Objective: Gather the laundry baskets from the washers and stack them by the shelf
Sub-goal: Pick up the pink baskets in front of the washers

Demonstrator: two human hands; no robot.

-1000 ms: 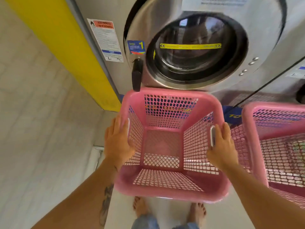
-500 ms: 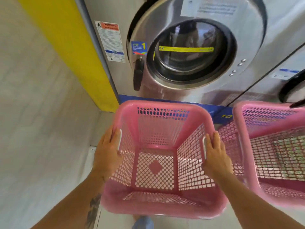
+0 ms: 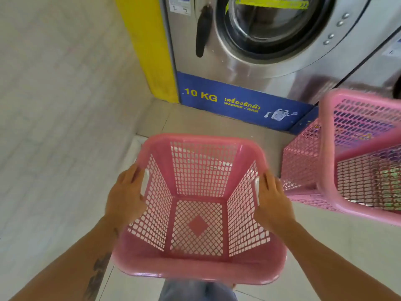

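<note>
An empty pink mesh laundry basket (image 3: 198, 272) hangs above the floor in front of me, its open top facing me. My left hand (image 3: 124, 198) grips its left handle and my right hand (image 3: 272, 203) grips its right handle. A second pink basket (image 3: 325, 148) is at the right, close to the first but apart from it; its bottom is hidden. Behind them is a steel front-loading washer (image 3: 227, 64) with a round glass door and a blue "10 KG" base panel.
A pale tiled wall (image 3: 54, 105) runs along the left, with a yellow panel (image 3: 147, 46) next to the washer. A second washer (image 3: 382, 68) shows at the far right. Light floor tiles (image 3: 206, 124) lie between the basket and the washer base.
The basket in my hands has come down and away from the washer door. The view has tilted down, so the blue base panel and floor now show.
</note>
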